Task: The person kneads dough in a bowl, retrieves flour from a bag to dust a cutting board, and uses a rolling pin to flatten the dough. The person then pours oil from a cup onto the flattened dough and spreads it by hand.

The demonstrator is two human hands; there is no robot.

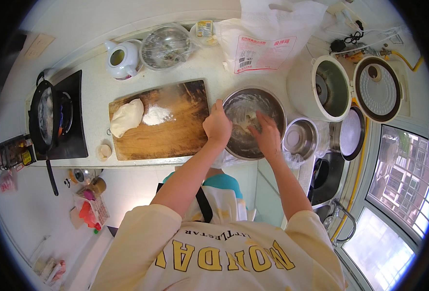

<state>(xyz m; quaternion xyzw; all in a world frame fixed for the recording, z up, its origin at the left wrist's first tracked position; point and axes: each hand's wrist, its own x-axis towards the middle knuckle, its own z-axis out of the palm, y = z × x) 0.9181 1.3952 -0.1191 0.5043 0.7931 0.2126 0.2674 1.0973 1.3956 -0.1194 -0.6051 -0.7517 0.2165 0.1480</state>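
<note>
A steel mixing bowl stands right of the cutting board, its inside smeared with flour and dough residue. My left hand grips the bowl's left rim. Inside the bowl, my right hand has its thumb and fingers apart near some dough scraps; whether a bit of dough is between them is unclear. On the wooden cutting board lie a lump of pale dough and a small heap of white flour.
Behind the bowl stands a white flour bag with printing. An open rice cooker and a smaller steel bowl are to the right. On the left a black wok sits over a lit burner. A white teapot stands at the back.
</note>
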